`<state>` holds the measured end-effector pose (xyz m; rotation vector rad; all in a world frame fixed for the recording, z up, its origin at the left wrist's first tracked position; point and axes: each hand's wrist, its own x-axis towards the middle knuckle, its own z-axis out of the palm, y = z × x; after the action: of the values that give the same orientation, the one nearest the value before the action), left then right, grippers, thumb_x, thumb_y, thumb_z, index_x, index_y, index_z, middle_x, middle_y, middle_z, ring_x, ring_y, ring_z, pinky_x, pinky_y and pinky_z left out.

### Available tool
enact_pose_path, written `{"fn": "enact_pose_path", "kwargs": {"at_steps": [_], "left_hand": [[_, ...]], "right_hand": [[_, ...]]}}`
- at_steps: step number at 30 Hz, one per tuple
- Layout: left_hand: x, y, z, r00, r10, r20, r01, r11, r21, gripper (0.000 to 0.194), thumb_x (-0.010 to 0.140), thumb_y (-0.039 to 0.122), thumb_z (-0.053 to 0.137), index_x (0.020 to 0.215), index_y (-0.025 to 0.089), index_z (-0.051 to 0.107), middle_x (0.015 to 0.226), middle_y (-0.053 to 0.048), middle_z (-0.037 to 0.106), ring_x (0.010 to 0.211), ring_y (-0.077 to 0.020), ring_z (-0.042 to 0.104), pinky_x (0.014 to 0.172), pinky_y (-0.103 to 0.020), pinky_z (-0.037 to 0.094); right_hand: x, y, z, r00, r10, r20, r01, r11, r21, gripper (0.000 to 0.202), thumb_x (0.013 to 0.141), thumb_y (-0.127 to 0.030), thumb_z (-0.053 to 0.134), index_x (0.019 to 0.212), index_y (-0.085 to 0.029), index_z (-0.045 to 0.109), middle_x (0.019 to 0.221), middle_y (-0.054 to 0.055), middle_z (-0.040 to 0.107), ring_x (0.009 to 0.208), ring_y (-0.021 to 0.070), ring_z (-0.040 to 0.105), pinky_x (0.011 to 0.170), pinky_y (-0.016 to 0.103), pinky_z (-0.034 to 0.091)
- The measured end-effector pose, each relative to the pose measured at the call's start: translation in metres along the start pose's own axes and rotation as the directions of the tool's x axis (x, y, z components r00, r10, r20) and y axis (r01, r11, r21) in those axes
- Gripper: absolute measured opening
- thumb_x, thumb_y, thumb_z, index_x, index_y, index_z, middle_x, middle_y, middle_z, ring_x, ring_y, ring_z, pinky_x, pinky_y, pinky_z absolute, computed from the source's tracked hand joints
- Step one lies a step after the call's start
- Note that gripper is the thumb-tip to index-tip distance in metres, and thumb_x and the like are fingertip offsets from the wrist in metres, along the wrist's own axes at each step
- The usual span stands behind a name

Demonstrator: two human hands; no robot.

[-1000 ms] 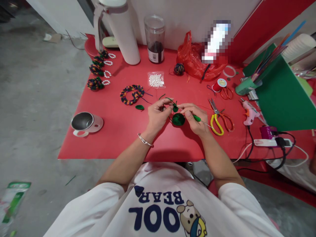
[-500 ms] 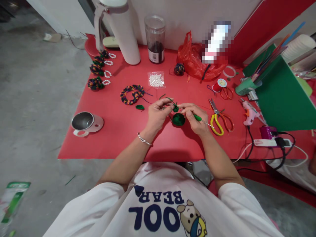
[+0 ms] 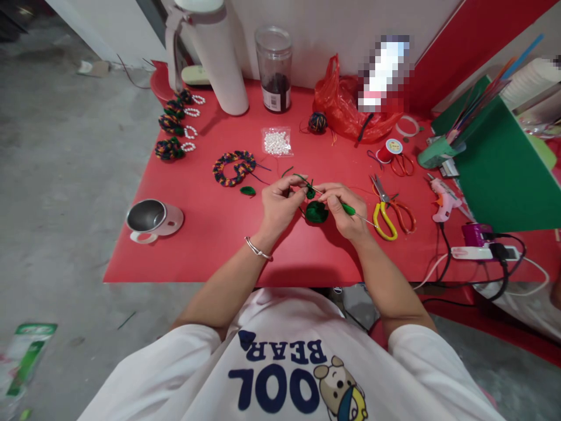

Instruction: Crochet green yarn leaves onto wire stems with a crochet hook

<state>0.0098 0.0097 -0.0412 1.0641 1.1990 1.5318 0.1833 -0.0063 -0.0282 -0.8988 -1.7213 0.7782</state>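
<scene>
My left hand point(image 3: 284, 199) pinches a small dark green crochet piece point(image 3: 311, 192), with green yarn running over its fingers. In my right hand point(image 3: 346, 209) is a crochet hook point(image 3: 348, 209) with a green grip; its tip reaches the crochet piece. A ball of dark green yarn point(image 3: 316, 212) lies on the table just below, between both hands. To the left of my left hand rest a green crocheted leaf point(image 3: 248, 190) and a multicoloured crocheted strip point(image 3: 234, 168) curled into a ring.
Scissors with yellow handles point(image 3: 384, 216) lie right of my right hand, near a pink glue gun point(image 3: 443, 199) and power strip point(image 3: 473, 252). A mug point(image 3: 169, 220) stands at left. Behind are a bead packet point(image 3: 277, 141), tumbler point(image 3: 274, 70) and red plastic bag point(image 3: 339, 105).
Both hands hold nearly the same place and grip. The crochet piece and the hook's tip have shifted very slightly; the view itself has moved a little.
</scene>
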Motion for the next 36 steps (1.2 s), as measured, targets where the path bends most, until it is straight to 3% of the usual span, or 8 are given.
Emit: {"fn": "enact_pose_path", "kwargs": {"at_steps": [5, 9, 17, 22, 26, 36], "left_hand": [[0.001, -0.001, 0.002, 1.0, 0.0, -0.014, -0.002, 0.989, -0.145, 0.006, 0.076, 0.016, 0.08, 0.078, 0.022, 0.081, 0.083, -0.003, 0.078, 0.078, -0.0143, 0.07, 0.08, -0.03, 0.058], [0.003, -0.004, 0.001, 0.998, -0.066, 0.012, 0.066, 0.962, -0.264, 0.011, 0.069, 0.019, 0.087, 0.079, 0.02, 0.082, 0.081, -0.003, 0.077, 0.077, -0.0133, 0.069, 0.081, -0.029, 0.057], [0.003, 0.001, 0.0, 0.968, -0.235, 0.084, 0.249, 0.885, -0.393, 0.028, 0.056, 0.027, 0.099, 0.078, 0.019, 0.083, 0.079, -0.004, 0.075, 0.069, -0.0109, 0.063, 0.062, -0.022, 0.049], [0.005, 0.004, -0.001, 0.954, -0.277, 0.116, 0.3, 0.881, -0.366, 0.033, 0.052, 0.029, 0.1, 0.077, 0.018, 0.082, 0.072, -0.003, 0.072, 0.052, -0.005, 0.049, 0.043, -0.019, 0.031], [0.006, 0.004, -0.004, 0.945, -0.295, 0.142, 0.326, 0.88, -0.345, 0.032, 0.053, 0.029, 0.099, 0.077, 0.018, 0.081, 0.067, 0.0, 0.069, 0.043, -0.0017, 0.037, 0.038, -0.019, 0.022], [0.006, 0.005, -0.003, 0.952, -0.27, 0.146, 0.304, 0.892, -0.335, 0.034, 0.05, 0.024, 0.1, 0.078, 0.017, 0.081, 0.073, -0.003, 0.073, 0.063, -0.0104, 0.063, 0.056, -0.022, 0.048]], "right_hand": [[0.0, 0.001, -0.001, 1.0, -0.024, 0.015, 0.023, 1.0, 0.009, 0.027, 0.106, -0.044, 0.054, 0.098, -0.027, 0.074, 0.116, 0.006, 0.079, 0.106, 0.0205, 0.075, 0.094, 0.041, 0.063], [0.0, 0.001, -0.001, 0.999, -0.04, 0.017, 0.039, 0.999, 0.028, 0.025, 0.106, -0.041, 0.055, 0.1, -0.027, 0.075, 0.116, 0.006, 0.079, 0.106, 0.02, 0.075, 0.096, 0.041, 0.063], [-0.001, 0.002, -0.004, 1.0, -0.001, 0.01, 0.0, 0.999, 0.05, 0.028, 0.105, -0.045, 0.055, 0.1, -0.027, 0.075, 0.117, 0.006, 0.079, 0.106, 0.0206, 0.075, 0.095, 0.041, 0.063], [-0.002, 0.003, -0.006, 0.999, 0.051, 0.014, -0.052, 0.99, 0.131, 0.027, 0.105, -0.044, 0.056, 0.099, -0.027, 0.075, 0.117, 0.006, 0.079, 0.101, 0.0187, 0.075, 0.089, 0.037, 0.064], [-0.001, 0.003, -0.007, 0.999, 0.03, 0.02, -0.033, 0.99, 0.138, 0.025, 0.105, -0.042, 0.056, 0.098, -0.026, 0.075, 0.117, 0.006, 0.078, 0.101, 0.0186, 0.075, 0.09, 0.037, 0.063], [-0.001, 0.005, -0.007, 0.999, -0.03, 0.043, 0.026, 0.994, 0.106, 0.024, 0.106, -0.038, 0.055, 0.099, -0.027, 0.074, 0.117, 0.006, 0.078, 0.106, 0.0198, 0.074, 0.095, 0.04, 0.061]]}}
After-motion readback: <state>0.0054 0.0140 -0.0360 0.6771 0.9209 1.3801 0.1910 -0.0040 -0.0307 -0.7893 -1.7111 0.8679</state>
